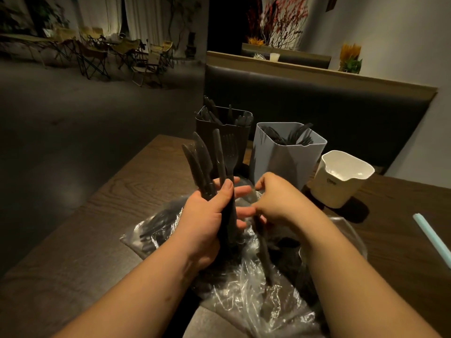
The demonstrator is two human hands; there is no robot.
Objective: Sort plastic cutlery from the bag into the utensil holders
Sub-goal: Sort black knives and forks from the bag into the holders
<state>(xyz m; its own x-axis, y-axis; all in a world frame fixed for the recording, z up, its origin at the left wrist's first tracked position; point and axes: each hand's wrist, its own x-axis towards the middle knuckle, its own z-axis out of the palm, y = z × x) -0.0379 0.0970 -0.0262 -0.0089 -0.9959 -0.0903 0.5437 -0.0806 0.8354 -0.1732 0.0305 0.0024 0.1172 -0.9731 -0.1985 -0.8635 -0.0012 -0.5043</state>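
- Sorting is looking partly done, in my judgement: the dark holder (223, 135), just left of the grey holder (288, 159) and a little behind it, is already carrying many black pieces, and the grey holder itself is holding black cutlery too.
- The white holder (341, 181), just right of the grey holder, is showing nothing inside from this angle.
- Much work is remaining: the clear plastic bag (256, 298), lying on the wooden table (117, 206) in front of the grey holder, is keeping a dark heap of cutlery.
- The left hand (207, 218), in front and left of the grey holder, is gripping a bundle of black knives (199, 162) with one fork (230, 152). Fingers and thumb are clamping round the handles, and the blades are pointing up.
- The right hand (280, 203), directly in front of the grey holder, is working at the bag with curled fingers. I cannot tell if they are pinching film or a utensil.
- The cutlery is looking matt black, thin and light, differing only by shape.
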